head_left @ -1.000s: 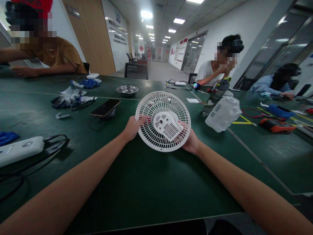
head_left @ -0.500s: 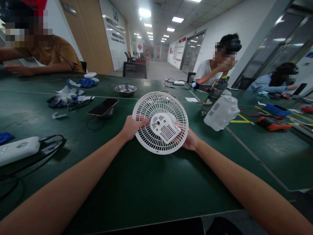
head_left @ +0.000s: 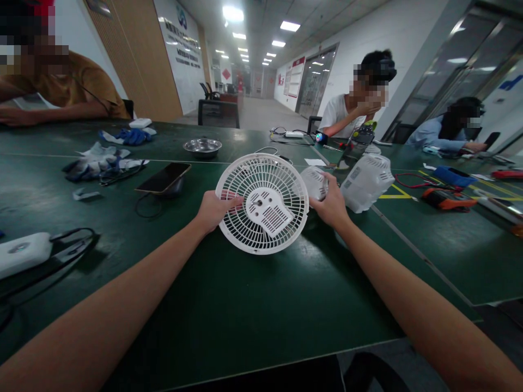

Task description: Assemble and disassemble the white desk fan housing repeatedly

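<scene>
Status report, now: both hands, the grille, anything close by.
Left hand holding white fan grille. Right hand holding vented cover beside it. White plastic housing close to right hand.

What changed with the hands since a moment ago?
The right hand has moved out from behind the white fan grille to its right side, where it holds a whitish slotted plastic piece. The left hand still grips the grille's left edge; the metal bowl stayed put.
</scene>
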`<action>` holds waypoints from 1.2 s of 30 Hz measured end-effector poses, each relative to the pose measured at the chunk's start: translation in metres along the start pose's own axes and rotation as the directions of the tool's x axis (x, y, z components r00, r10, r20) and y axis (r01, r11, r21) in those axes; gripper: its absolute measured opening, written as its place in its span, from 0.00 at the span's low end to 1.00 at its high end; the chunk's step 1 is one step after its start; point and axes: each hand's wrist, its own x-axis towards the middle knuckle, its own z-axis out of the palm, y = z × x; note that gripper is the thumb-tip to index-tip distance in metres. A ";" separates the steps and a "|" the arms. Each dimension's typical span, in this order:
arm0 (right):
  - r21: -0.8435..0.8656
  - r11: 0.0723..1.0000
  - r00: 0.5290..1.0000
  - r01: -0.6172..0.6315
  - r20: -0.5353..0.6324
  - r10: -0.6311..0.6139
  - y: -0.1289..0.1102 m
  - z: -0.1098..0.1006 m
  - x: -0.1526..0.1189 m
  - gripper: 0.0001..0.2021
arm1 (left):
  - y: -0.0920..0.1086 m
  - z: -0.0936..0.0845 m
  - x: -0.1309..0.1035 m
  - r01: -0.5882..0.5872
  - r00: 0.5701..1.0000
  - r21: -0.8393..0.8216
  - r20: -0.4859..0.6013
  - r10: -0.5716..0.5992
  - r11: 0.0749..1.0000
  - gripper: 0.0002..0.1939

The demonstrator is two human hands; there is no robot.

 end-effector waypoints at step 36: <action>-0.055 0.852 0.788 -0.520 -0.414 0.455 0.116 -0.055 0.032 0.42 | -0.010 -0.011 0.012 0.103 0.991 -0.120 0.094 -0.092 0.987 0.14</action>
